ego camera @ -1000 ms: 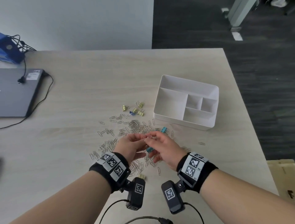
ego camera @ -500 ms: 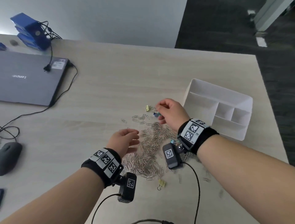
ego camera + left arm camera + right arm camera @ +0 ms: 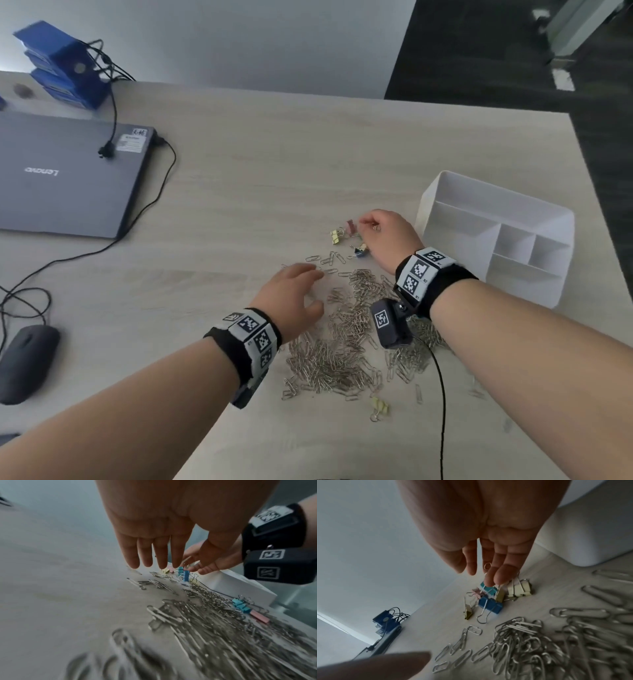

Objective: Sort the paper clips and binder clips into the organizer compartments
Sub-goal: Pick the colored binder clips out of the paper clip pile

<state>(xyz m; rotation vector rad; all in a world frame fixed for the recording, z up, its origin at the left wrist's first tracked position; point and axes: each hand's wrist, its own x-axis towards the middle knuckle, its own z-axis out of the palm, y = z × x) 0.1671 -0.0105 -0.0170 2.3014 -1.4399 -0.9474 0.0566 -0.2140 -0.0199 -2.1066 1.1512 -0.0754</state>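
Paper clips [image 3: 342,346], silver wire, too many to count: one dense heap mid-worktop [image 3: 260,178], a few strays on its far side. Binder clips fewer, small, with wire handles: a far cluster of about seven, among them a teal binder clip [image 3: 488,589], a dark blue one [image 3: 489,605], a pink one [image 3: 476,592], two gold and some cream; one yellow binder clip [image 3: 378,407] alone at the near side of the heap; one light blue [image 3: 240,605] and one pink [image 3: 259,616] together at the heap's right side.

One white organizer [image 3: 424,205], five compartments, just right of the cluster, close to the worktop's right edge.

Right hand [image 3: 387,236] down over the cluster, fingertips [image 3: 501,576] at the teal binder clip, a wire loop up between the fingers; pinched or only touched, cannot tell. Left hand [image 3: 291,298] spread flat, fingers straight and apart, above the heap's left side, holding nothing.

Bare worktop left of the heap as far as one closed laptop [image 3: 65,174], one mouse [image 3: 24,363] and trailing cables [image 3: 150,205].
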